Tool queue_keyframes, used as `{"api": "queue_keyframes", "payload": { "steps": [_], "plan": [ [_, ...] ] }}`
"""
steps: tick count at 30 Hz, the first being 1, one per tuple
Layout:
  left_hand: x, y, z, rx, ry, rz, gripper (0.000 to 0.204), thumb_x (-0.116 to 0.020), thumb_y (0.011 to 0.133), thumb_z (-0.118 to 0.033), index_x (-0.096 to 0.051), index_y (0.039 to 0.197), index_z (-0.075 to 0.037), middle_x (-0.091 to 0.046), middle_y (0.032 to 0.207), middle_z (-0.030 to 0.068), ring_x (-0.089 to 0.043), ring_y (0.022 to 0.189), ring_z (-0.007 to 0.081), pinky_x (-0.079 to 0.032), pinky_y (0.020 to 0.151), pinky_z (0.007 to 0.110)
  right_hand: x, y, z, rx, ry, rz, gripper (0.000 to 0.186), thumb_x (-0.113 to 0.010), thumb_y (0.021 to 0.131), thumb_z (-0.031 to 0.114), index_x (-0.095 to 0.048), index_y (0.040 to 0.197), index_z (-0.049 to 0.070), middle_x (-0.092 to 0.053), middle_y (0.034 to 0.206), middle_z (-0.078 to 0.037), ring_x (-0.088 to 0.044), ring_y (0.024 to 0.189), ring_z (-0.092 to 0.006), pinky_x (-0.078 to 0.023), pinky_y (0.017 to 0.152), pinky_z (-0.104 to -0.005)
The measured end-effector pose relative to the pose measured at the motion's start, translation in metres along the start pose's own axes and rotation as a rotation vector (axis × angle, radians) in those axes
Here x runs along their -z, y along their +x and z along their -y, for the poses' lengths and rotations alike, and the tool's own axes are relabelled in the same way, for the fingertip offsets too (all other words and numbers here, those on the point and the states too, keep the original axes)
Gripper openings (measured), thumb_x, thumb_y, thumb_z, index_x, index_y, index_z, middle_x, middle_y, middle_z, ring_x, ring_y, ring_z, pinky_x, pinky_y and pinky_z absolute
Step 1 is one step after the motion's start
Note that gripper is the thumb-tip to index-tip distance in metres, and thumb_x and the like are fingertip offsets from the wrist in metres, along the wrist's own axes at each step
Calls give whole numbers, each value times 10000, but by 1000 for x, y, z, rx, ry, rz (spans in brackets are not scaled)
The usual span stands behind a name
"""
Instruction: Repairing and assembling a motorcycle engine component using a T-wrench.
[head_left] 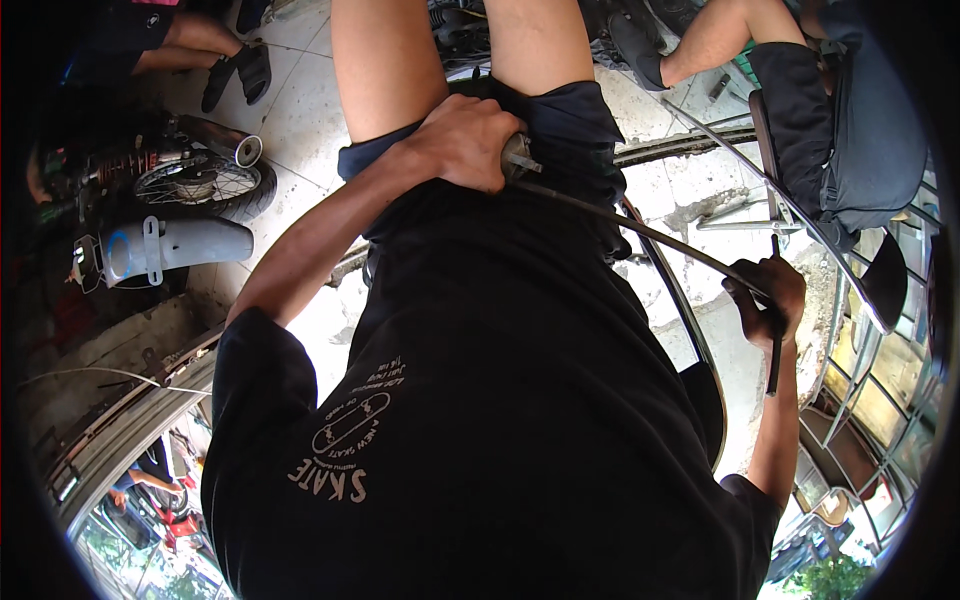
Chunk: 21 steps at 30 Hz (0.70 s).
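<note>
My left hand (468, 142) is closed around a small round metal part (517, 156) that rests over my lap; most of it is hidden by the fingers. A long thin T-handle wrench (640, 228) reaches from that part across to the right. Its tip meets the metal part or lies right beside it; I cannot tell which. At the other end my right hand (770, 298) grips the wrench where the crossbar joins the shaft, with bar ends showing above and below the fist.
On the left are a motorcycle wheel (200, 185) and a grey fender (180, 250). Another person's sandalled feet (238, 78) are at the upper left. At the right a person in dark shorts (790, 90) sits close by, near a metal rack (880, 400).
</note>
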<state>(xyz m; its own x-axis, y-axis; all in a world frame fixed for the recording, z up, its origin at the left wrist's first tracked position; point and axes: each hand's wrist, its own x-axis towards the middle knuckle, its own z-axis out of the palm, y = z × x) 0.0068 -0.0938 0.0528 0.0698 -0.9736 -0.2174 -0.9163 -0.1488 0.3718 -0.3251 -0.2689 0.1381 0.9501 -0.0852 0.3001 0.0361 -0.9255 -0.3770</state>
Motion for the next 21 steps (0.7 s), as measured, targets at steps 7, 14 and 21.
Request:
{"api": "queue_keyframes", "payload": {
  "steps": [7, 14, 21],
  "plan": [
    [2, 4, -4, 41, -7, 142, 578, -654, 544, -162, -600, 1100, -14, -622, 958, 195, -589, 957, 316, -464, 866, 380, -6, -12, 4, -205, 36, -26, 150, -722, 623, -10, -631, 737, 25, -629, 650, -73, -520, 480, -195, -386, 475, -284],
    [-5, -1, -3, -38, 64, -35, 439, -641, 568, -181, -649, 975, -17, -645, 885, 178, -622, 878, 307, -490, 796, 369, -12, -23, 13, -646, 305, -71, 122, -728, 696, 45, -621, 716, -9, -581, 565, -43, -530, 505, -90, -384, 462, -229],
    [-2, -6, -8, -2, -42, -55, 577, -658, 523, -138, -595, 1086, -29, -636, 932, 169, -607, 916, 305, -487, 815, 377, 20, 0, 7, -639, 347, -26, 106, -719, 732, 36, -624, 751, -7, -613, 646, -31, -560, 567, -85, -412, 515, -205]
  ]
}}
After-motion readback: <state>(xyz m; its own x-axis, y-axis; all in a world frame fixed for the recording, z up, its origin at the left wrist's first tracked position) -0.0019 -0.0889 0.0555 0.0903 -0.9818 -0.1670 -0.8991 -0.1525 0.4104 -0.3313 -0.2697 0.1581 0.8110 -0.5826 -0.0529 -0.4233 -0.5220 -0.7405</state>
